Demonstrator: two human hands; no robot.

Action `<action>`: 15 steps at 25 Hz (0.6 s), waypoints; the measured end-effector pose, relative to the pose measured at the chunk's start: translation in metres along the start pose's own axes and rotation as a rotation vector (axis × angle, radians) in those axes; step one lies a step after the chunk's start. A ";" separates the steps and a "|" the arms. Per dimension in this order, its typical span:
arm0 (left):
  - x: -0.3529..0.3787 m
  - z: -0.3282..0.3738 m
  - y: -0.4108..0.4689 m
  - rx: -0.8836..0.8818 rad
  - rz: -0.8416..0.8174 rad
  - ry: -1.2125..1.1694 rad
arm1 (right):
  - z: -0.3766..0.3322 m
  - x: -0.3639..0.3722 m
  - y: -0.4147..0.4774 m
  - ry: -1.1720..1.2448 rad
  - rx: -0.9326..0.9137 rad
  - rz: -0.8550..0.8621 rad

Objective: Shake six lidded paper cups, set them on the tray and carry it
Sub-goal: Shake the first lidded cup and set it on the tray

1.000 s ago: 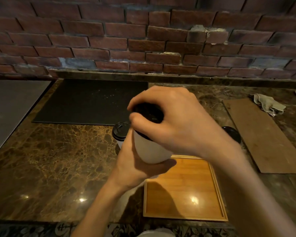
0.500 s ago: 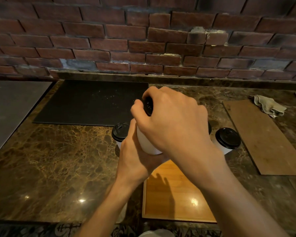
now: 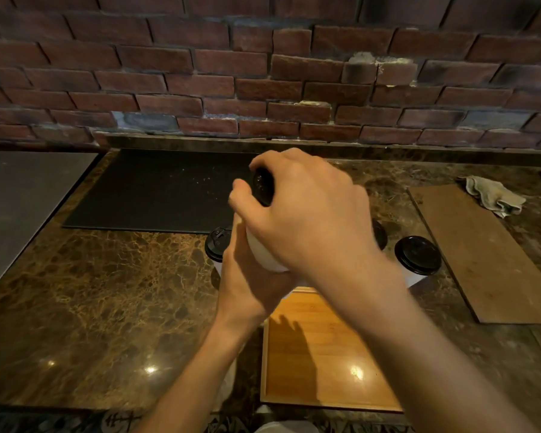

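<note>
Cup (image 3: 264,254) tilted further leftward (lid (image 3: 262,186) up-left), both hands.

You have one view only, from the camera on your head, so nothing is shared with another. It looks forward and down over the counter (image 3: 100,295) from its near edge, facing the brick wall (image 3: 263,73) along the far edge. Your forearms enter from the bottom of the frame, and your hands sit close under the lens at centre. The wide angle bends the wall's brick courses and takes in the counter to left and right.
</note>
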State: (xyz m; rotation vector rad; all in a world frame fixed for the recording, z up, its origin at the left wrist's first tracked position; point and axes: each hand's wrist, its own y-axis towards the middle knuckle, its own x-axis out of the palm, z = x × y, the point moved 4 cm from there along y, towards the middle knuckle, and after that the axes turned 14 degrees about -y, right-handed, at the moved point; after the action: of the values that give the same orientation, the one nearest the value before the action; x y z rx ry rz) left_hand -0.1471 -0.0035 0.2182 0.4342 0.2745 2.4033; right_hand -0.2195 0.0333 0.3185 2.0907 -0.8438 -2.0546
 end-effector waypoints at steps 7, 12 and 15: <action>-0.017 0.013 0.005 -0.027 -0.248 -0.066 | 0.013 -0.027 0.010 0.677 -0.369 -0.247; 0.001 0.006 0.003 -0.028 0.022 -0.054 | -0.006 -0.003 0.003 0.012 0.090 0.061; -0.016 0.014 0.007 -0.015 -0.097 0.024 | 0.006 -0.021 0.008 0.441 -0.190 -0.107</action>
State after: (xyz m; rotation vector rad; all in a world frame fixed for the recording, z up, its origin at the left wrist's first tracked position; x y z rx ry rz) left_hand -0.1337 -0.0180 0.2296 0.3771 0.2813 2.3158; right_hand -0.2263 0.0373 0.3407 2.3820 -0.4594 -1.5422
